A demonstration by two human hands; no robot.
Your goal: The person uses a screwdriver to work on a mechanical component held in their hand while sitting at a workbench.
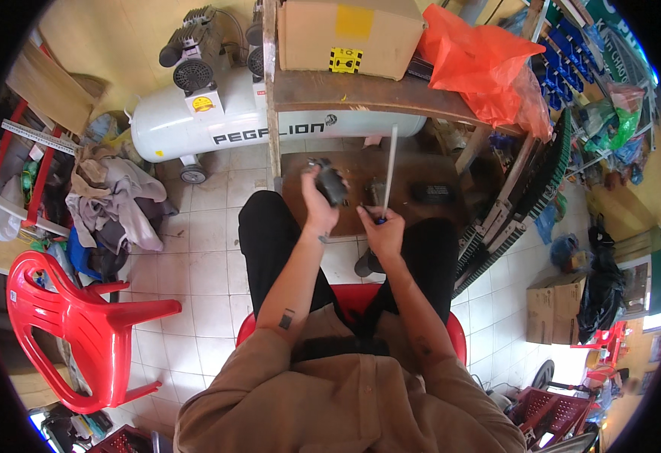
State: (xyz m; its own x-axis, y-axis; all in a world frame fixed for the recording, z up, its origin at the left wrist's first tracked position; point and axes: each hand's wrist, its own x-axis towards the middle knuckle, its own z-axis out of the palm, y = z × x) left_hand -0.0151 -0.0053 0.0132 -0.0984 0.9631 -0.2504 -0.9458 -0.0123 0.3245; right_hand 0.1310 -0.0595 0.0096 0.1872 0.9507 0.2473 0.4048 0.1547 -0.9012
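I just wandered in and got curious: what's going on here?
A seated person is working bare-handed over a low brown table. The left hand holds a dark, chunky part; exactly what it is, I can't tell. The right hand grips a long-shafted tool, seemingly a screwdriver, its tip pointing away from the person and clear of the part. A flat black item lies on the table, to the right.
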